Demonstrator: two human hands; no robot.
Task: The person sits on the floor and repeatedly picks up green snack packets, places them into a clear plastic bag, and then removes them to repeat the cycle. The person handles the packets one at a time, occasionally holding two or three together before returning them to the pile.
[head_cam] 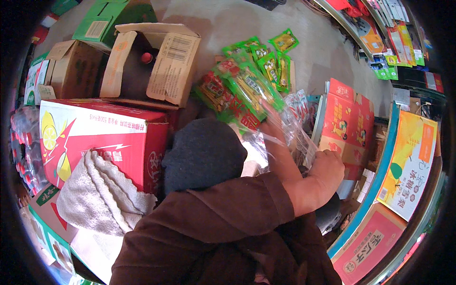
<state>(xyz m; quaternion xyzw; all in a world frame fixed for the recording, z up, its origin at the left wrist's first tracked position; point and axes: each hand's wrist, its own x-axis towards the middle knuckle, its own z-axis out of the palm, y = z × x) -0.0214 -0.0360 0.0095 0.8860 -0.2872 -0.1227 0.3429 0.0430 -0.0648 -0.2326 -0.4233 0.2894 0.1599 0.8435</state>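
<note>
My left hand [326,165] is a fist closed on the bunched end of a clear plastic bag [297,140]. My left forearm crosses over my right one. My right hand [272,130] is up against green snack packets [256,83], gripping them with the bag's film around it; its fingers are mostly hidden and blurred. Red printing shows on the film by the packets. Beyond lie several loose green-edged packets [270,67] with yellow strips inside. My dark-clad knee [206,153] is left of the hands.
At left stand a red-and-white drink carton [107,121] with a grey cloth [103,199] over it, and an open cardboard box [174,71] holding a red-capped bottle. A red carton [347,124] stands right of my hands. Farther right, cartons [408,164] line a blue-edged shelf [381,171].
</note>
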